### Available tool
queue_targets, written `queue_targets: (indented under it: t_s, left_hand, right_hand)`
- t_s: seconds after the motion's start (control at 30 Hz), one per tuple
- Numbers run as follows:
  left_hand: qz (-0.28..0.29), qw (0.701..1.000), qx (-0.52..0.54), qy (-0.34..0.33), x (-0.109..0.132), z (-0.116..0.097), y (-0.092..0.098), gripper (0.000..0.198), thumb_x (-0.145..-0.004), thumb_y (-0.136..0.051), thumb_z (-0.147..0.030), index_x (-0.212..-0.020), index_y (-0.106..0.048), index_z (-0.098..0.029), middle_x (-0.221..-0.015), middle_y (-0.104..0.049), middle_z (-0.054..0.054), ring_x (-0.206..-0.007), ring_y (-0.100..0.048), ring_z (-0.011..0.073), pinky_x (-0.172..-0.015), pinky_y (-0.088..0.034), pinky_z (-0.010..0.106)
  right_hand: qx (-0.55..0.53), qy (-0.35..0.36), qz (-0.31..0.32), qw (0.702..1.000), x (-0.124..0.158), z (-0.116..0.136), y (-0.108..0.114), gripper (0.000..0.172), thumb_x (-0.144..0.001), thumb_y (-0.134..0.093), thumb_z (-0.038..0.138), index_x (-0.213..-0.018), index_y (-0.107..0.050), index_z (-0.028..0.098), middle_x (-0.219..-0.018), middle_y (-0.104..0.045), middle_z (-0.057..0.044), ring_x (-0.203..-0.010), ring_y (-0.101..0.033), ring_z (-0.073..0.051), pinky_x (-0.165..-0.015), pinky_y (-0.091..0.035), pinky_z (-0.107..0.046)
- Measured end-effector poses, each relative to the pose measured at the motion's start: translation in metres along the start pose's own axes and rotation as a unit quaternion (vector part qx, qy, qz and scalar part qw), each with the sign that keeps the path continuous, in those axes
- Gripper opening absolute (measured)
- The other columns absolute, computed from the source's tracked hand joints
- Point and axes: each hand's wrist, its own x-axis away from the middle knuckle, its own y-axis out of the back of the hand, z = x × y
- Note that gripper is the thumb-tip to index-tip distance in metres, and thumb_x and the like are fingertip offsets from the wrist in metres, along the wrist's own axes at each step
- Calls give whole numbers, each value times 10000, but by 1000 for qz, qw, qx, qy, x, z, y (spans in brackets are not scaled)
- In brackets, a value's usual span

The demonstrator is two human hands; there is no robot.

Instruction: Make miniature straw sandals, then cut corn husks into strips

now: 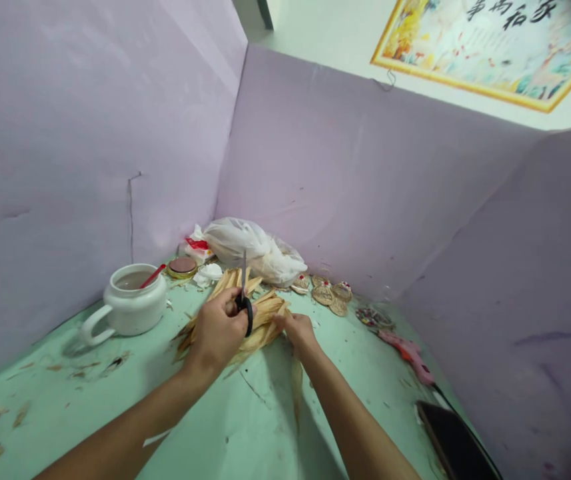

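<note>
Black-handled scissors point(248, 317) are in my left hand point(219, 328), whose fingers are closed round the handle with the blade pointing up and away. Dried, straw-coloured corn husks point(265, 313) lie in a loose bundle on the table, under and between both hands. My right hand point(297, 331) is closed in a pinch on a corn husk at the bundle's right side. Below that hand, a pale strip of husk point(296, 387) hangs down.
On the green table point(205, 427), a white mug point(138, 310) with a red-handled tool point(154, 275) stands left. Behind are a white plastic bag point(255, 247) and several woven discs point(322, 293). To the right lie a pink glue gun point(412, 357) and a dark phone point(452, 440). Lilac panels enclose the table.
</note>
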Motion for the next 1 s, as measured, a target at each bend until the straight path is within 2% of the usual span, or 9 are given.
queue_targets:
  t_s: [0.1, 0.2, 0.27, 0.37, 0.43, 0.53, 0.73, 0.83, 1.0]
  left_hand:
    - [39, 999, 3, 21, 3, -4, -2, 422, -618, -677, -298, -984, -571, -115, -584, -553, -38, -542, -520, 108, -519, -421, 195]
    - [133, 989, -3, 57, 8, -10, -4, 409, -604, -679, -298, -947, -560, -108, -542, -511, -46, -491, -493, 105, -477, -402, 204]
    - [198, 977, -9, 77, 12, -9, -9, 378, -602, -672, -316, -898, -554, -113, -534, -510, -39, -494, -507, 115, -474, -404, 213]
    - [270, 956, -23, 116, 22, 0, -18, 366, -591, -666, -353, -845, -538, -123, -501, -484, -45, -470, -504, 119, -456, -398, 219]
    - [299, 944, -39, 137, 30, 7, -25, 369, -588, -667, -370, -829, -532, -126, -491, -472, -51, -438, -479, 105, -430, -373, 210]
    - [335, 926, -55, 166, 38, 13, -30, 373, -622, -644, -395, -852, -536, -123, -532, -509, -34, -428, -465, 87, -425, -352, 198]
    - [450, 870, -72, 188, 40, 8, -27, 413, -670, -601, -430, -923, -582, -104, -684, -622, 42, -518, -538, 109, -460, -361, 197]
    - [469, 862, -53, 183, 37, 9, -25, 395, -681, -604, -408, -935, -604, -105, -730, -653, 65, -545, -565, 115, -443, -336, 184]
    - [453, 866, 34, 209, 36, 15, -24, 427, -708, -558, -425, -956, -606, -80, -717, -689, 125, -508, -593, 136, -395, -304, 178]
  right_hand:
    - [-61, -16, 5, 998, 17, 16, 17, 300, -613, -633, 407, -521, -421, 214, -416, -274, 95, -379, -183, -63, -385, -97, -229]
    - [-114, -5, 22, 993, 47, 30, 46, 285, -617, -669, 414, -662, -516, 177, -575, -452, 38, -463, -303, -64, -391, -132, -197]
    - [-173, -8, 36, 984, 65, 29, 65, 310, -620, -698, 413, -686, -526, 164, -679, -545, -4, -490, -332, -59, -387, -125, -189]
    - [-234, -33, 51, 970, 86, 9, 81, 338, -626, -723, 411, -630, -497, 160, -566, -488, 33, -438, -272, -41, -375, -80, -193]
    - [-245, -57, 52, 966, 93, -8, 85, 329, -644, -711, 430, -667, -526, 159, -493, -418, 66, -410, -237, -37, -380, -88, -195]
    - [-233, -73, 45, 969, 100, -24, 85, 354, -681, -665, 478, -765, -583, 144, -445, -415, 70, -397, -258, -45, -405, -138, -202]
    - [-192, -65, 83, 976, 106, -22, 89, 367, -670, -655, 499, -664, -587, 138, -446, -345, 76, -422, -246, -55, -434, -134, -221]
    - [-174, -59, 79, 980, 105, -23, 89, 367, -685, -634, 504, -678, -598, 139, -424, -284, 90, -422, -205, -61, -443, -117, -229]
    - [-156, -37, 8, 987, 103, -25, 89, 357, -700, -610, 508, -672, -580, 153, -431, -327, 76, -439, -274, -75, -456, -161, -226]
